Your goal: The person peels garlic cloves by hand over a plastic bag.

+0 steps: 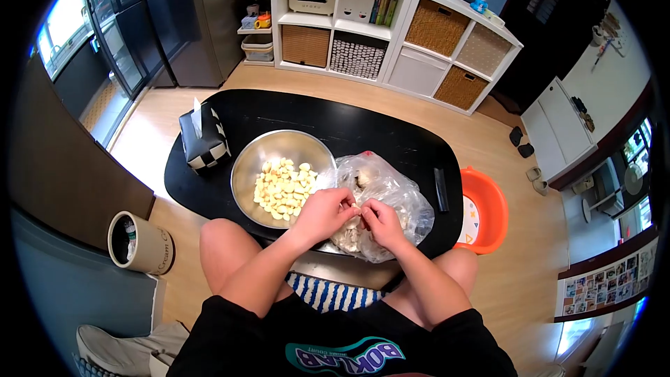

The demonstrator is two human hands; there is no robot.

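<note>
Over the front of the black table, my left hand (pixel 324 211) and my right hand (pixel 382 223) meet with fingertips pinched together. Between them is a small pale garlic clove (pixel 356 206), mostly covered by the fingers. Directly below and behind my hands lies a clear plastic bag (pixel 412 202), with a garlic bulb (pixel 363 179) showing through it and papery garlic skins (pixel 347 239) near its front. A wide steel bowl (pixel 244 160) stands left of the bag. Many peeled garlic cloves (pixel 285 188) lie in it, close to my left hand.
A checkered tissue box (pixel 204 136) sits at the left of the black table (pixel 314 112). Near its right edge lies a dark narrow object (pixel 441 190). On the floor are an orange tub (pixel 494 209) to the right and a cream bin (pixel 150 248) to the left.
</note>
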